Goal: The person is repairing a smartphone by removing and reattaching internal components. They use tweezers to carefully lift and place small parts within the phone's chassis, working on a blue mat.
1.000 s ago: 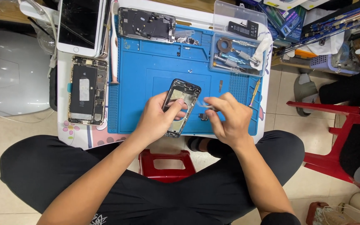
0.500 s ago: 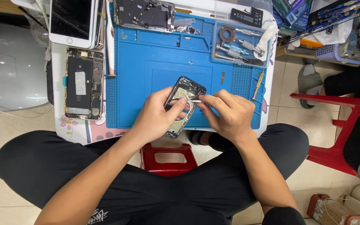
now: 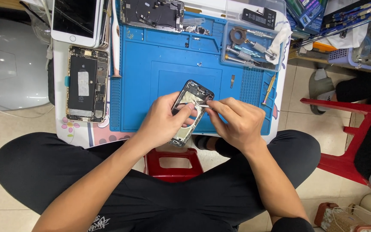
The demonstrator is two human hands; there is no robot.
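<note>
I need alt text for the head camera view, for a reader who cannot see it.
Two bare hands work over a blue mat: the left hand holds an emptied phone frame, the right hand pokes tweezers into it. An opened phone lies left of the mat.

The left hand [image 3: 162, 122] grips an empty phone frame [image 3: 190, 112] over the blue repair mat [image 3: 151, 77]. The right hand [image 3: 239, 124], at the frame's three o'clock, pinches tweezers [image 3: 203, 104] into it. An opened phone [image 3: 82, 83] lies at nine o'clock.
</note>
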